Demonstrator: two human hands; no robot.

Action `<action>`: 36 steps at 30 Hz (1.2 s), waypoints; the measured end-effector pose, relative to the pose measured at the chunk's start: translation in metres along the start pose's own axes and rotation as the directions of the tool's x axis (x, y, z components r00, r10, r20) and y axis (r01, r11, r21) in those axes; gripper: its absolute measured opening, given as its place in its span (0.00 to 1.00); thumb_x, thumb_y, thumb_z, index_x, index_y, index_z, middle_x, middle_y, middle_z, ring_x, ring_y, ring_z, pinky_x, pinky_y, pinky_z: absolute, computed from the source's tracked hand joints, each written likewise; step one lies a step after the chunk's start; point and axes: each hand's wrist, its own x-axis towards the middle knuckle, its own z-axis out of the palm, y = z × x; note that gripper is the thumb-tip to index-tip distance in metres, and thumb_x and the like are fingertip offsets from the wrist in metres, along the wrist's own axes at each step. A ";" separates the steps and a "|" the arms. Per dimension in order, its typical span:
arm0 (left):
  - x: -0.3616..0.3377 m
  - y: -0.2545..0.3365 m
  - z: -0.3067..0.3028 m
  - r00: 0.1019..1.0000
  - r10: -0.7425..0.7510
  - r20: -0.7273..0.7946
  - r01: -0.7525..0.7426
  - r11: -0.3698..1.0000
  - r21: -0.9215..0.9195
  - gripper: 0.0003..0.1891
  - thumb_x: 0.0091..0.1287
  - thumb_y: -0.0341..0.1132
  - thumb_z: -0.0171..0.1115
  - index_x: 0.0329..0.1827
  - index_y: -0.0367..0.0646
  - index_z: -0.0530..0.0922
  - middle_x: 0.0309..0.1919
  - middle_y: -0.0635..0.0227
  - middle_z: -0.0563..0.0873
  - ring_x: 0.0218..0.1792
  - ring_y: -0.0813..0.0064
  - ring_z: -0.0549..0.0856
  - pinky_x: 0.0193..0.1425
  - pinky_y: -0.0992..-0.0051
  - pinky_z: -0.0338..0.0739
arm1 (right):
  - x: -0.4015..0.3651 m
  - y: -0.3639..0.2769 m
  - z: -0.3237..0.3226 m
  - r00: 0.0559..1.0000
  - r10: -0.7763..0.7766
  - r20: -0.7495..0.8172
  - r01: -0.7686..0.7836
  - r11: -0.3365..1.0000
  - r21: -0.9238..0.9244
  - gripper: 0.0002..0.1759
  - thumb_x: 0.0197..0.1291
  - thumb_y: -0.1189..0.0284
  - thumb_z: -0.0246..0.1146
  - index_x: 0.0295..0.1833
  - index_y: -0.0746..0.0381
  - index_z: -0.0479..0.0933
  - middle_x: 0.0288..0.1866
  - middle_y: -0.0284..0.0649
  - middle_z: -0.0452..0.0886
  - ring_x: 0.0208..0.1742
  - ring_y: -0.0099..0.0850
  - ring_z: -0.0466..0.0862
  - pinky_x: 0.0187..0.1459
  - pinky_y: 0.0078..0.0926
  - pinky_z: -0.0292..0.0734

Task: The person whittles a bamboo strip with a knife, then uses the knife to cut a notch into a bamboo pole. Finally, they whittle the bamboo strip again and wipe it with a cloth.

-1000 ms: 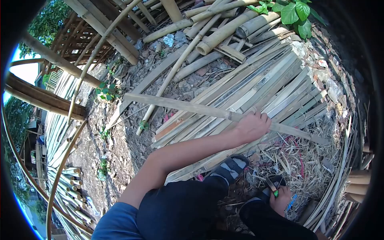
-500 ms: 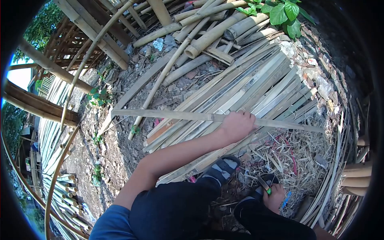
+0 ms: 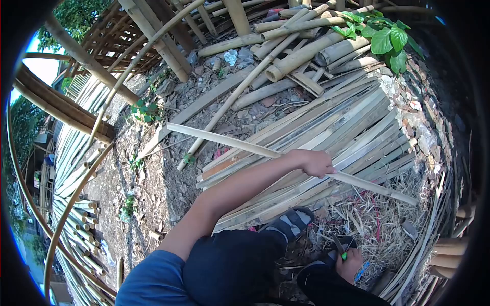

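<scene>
My left hand [image 3: 315, 163] is closed around a long, flat bamboo strip [image 3: 224, 140], gripping it right of its middle. The strip slants from upper left down to lower right, above a bundle of split bamboo slats [image 3: 352, 109]. Low in the view, my right hand [image 3: 349, 266] grips a knife [image 3: 343, 253] with a green part at its handle. Its blade points up and left, beside my sandalled foot and apart from the strip. My fingers partly cover the knife's handle.
Pale shavings [image 3: 367, 219] cover the ground by my feet. Thick bamboo poles [image 3: 301, 58] lie at the back, near a leafy plant [image 3: 390, 41]. Upright and slanting bamboo posts [image 3: 158, 43] stand at upper left. More cut poles [image 3: 84, 224] are stacked at far left.
The bamboo strip has tilted more steeply, its right end lower, and shows a paler face. My left hand has turned with it. The view has shifted; my right hand still grips the knife.
</scene>
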 end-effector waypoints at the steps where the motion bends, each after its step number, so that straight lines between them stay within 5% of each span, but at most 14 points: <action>1: -0.001 -0.001 0.003 1.000 -0.001 -0.004 0.001 1.000 0.003 0.30 0.81 0.53 0.44 0.40 0.34 0.84 0.35 0.53 0.89 0.39 0.53 0.86 0.53 0.58 0.77 | 0.001 -0.001 0.000 1.000 0.016 -0.008 -0.016 1.000 -0.011 0.16 0.43 0.69 0.73 0.36 0.66 0.79 0.41 0.44 0.80 0.47 0.49 0.77 0.47 0.47 0.69; 4: 0.005 -0.006 0.011 1.000 -0.016 0.013 0.016 1.000 0.018 0.29 0.81 0.52 0.45 0.39 0.33 0.84 0.33 0.55 0.88 0.37 0.55 0.85 0.51 0.58 0.77 | 0.004 -0.007 -0.005 0.999 -0.013 -0.032 0.012 1.000 -0.022 0.16 0.41 0.69 0.73 0.35 0.65 0.79 0.40 0.44 0.81 0.47 0.48 0.77 0.47 0.47 0.70; 6: 0.002 -0.005 0.013 1.000 -0.007 -0.019 0.006 0.999 -0.047 0.29 0.81 0.52 0.46 0.36 0.33 0.82 0.26 0.60 0.85 0.28 0.63 0.83 0.39 0.62 0.78 | 0.004 -0.009 -0.010 0.999 -0.007 -0.041 0.006 1.000 -0.024 0.16 0.41 0.68 0.73 0.35 0.65 0.79 0.40 0.44 0.81 0.47 0.47 0.78 0.47 0.47 0.70; 10: -0.015 0.005 0.001 0.991 -0.119 0.063 0.132 0.954 -0.271 0.28 0.82 0.54 0.47 0.32 0.39 0.80 0.18 0.74 0.73 0.15 0.82 0.69 0.19 0.76 0.65 | 0.002 -0.003 -0.007 0.999 -0.016 -0.036 0.014 0.999 -0.033 0.17 0.42 0.65 0.74 0.35 0.64 0.80 0.40 0.42 0.82 0.47 0.45 0.79 0.49 0.46 0.70; 20: -0.044 -0.003 0.005 0.977 -0.211 0.038 0.209 0.900 -0.383 0.27 0.80 0.55 0.50 0.34 0.40 0.81 0.18 0.79 0.73 0.18 0.85 0.69 0.22 0.78 0.65 | -0.001 0.000 -0.008 0.998 0.005 -0.065 -0.007 0.999 -0.033 0.16 0.45 0.60 0.74 0.33 0.61 0.82 0.40 0.38 0.83 0.47 0.40 0.80 0.47 0.43 0.70; 23: -0.054 -0.005 0.021 0.981 -0.100 -0.164 0.052 0.959 -0.277 0.26 0.79 0.53 0.53 0.36 0.36 0.81 0.19 0.67 0.79 0.19 0.74 0.76 0.26 0.71 0.73 | -0.001 -0.001 -0.010 0.998 0.019 -0.059 -0.020 1.000 -0.011 0.16 0.46 0.60 0.74 0.33 0.61 0.82 0.39 0.38 0.83 0.47 0.40 0.80 0.47 0.42 0.70; 25: -0.063 0.000 0.032 0.859 0.079 -0.506 -0.082 0.996 0.015 0.18 0.75 0.46 0.60 0.38 0.36 0.81 0.25 0.57 0.84 0.24 0.61 0.81 0.32 0.64 0.76 | -0.001 0.000 -0.010 0.997 0.017 -0.072 -0.018 1.000 -0.017 0.16 0.46 0.60 0.74 0.33 0.61 0.83 0.39 0.38 0.83 0.47 0.40 0.80 0.47 0.42 0.70; 26: -0.065 0.002 0.039 0.859 0.082 -0.506 -0.083 0.996 0.021 0.18 0.75 0.46 0.60 0.38 0.36 0.81 0.25 0.57 0.84 0.24 0.61 0.81 0.32 0.64 0.76 | -0.001 -0.001 -0.010 0.997 0.013 -0.078 -0.015 1.000 -0.021 0.16 0.46 0.60 0.74 0.33 0.61 0.83 0.39 0.38 0.83 0.46 0.39 0.80 0.47 0.41 0.70; 28: -0.066 0.006 0.051 0.598 0.227 -0.769 -0.103 0.973 0.207 0.10 0.67 0.38 0.67 0.39 0.39 0.80 0.28 0.53 0.84 0.27 0.52 0.83 0.32 0.62 0.76 | 0.000 -0.003 -0.012 0.997 0.018 -0.072 -0.020 1.000 -0.020 0.16 0.46 0.60 0.74 0.34 0.61 0.83 0.38 0.38 0.82 0.46 0.39 0.80 0.47 0.41 0.70; 29: -0.067 0.005 0.054 0.597 0.229 -0.769 -0.104 0.972 0.209 0.10 0.67 0.38 0.67 0.39 0.39 0.80 0.28 0.53 0.84 0.27 0.52 0.83 0.32 0.62 0.76 | 0.000 -0.003 -0.013 0.998 0.022 -0.060 -0.024 1.000 -0.020 0.16 0.46 0.60 0.74 0.34 0.61 0.83 0.38 0.38 0.82 0.46 0.39 0.80 0.47 0.41 0.70; 31: -0.067 0.003 0.057 0.426 0.398 -0.812 -0.065 0.909 0.412 0.09 0.61 0.34 0.70 0.39 0.41 0.80 0.26 0.57 0.81 0.28 0.53 0.84 0.31 0.61 0.76 | 0.000 -0.004 -0.014 0.998 0.021 -0.056 -0.022 0.999 -0.029 0.16 0.46 0.60 0.74 0.34 0.61 0.83 0.38 0.38 0.82 0.46 0.39 0.80 0.47 0.41 0.70; 36: -0.070 0.006 0.056 0.350 0.465 -0.813 -0.014 0.870 0.492 0.09 0.58 0.32 0.72 0.34 0.42 0.79 0.23 0.60 0.77 0.25 0.56 0.81 0.29 0.61 0.72 | 0.002 -0.004 -0.014 0.998 0.017 -0.061 -0.020 0.999 -0.042 0.16 0.45 0.61 0.74 0.34 0.60 0.84 0.37 0.37 0.81 0.45 0.38 0.79 0.47 0.41 0.70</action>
